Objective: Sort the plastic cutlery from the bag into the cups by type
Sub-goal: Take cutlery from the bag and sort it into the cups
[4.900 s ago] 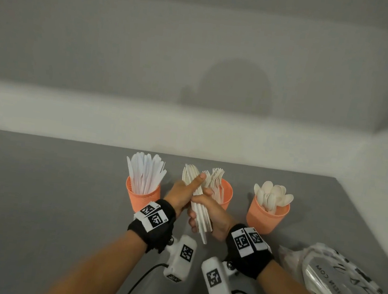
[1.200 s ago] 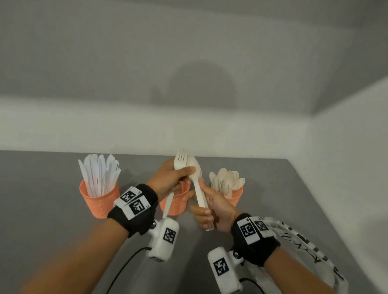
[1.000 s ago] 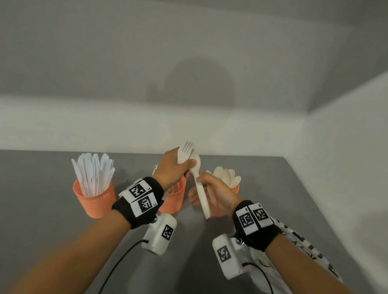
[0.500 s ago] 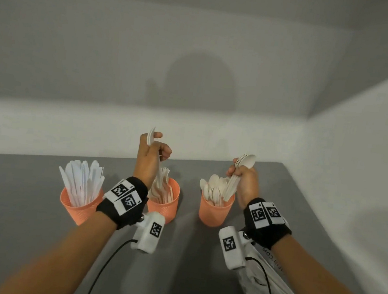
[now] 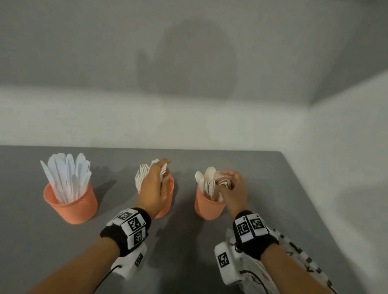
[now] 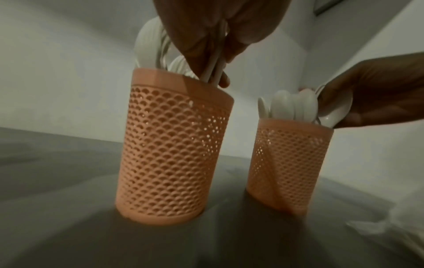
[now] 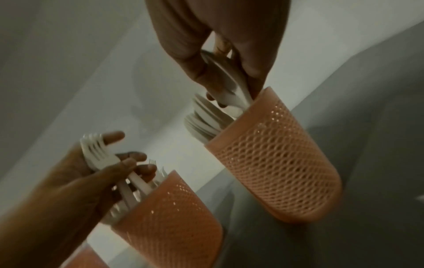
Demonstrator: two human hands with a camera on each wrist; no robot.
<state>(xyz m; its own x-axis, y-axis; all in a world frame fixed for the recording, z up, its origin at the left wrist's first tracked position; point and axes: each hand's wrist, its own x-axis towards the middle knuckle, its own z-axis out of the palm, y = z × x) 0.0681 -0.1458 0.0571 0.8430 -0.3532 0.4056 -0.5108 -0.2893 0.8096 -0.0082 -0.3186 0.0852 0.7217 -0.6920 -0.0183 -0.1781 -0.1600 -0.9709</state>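
Forks (image 7: pixel 96 154) in left hand (image 5: pixel 152 188), spoons (image 7: pixel 227 88) in right hand (image 5: pixel 234 191)

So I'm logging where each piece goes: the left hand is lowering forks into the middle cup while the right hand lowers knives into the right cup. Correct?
Not quite. The right hand holds spoons, not knives, as the right wrist view shows; the knives stand in the left cup. The rest holds: the left hand lowers forks into the middle cup, and the spoons go into the right cup.

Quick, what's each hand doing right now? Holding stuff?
Left hand: closed, holding white plastic forks at the middle cup.
Right hand: closed, holding white plastic spoons at the right cup.
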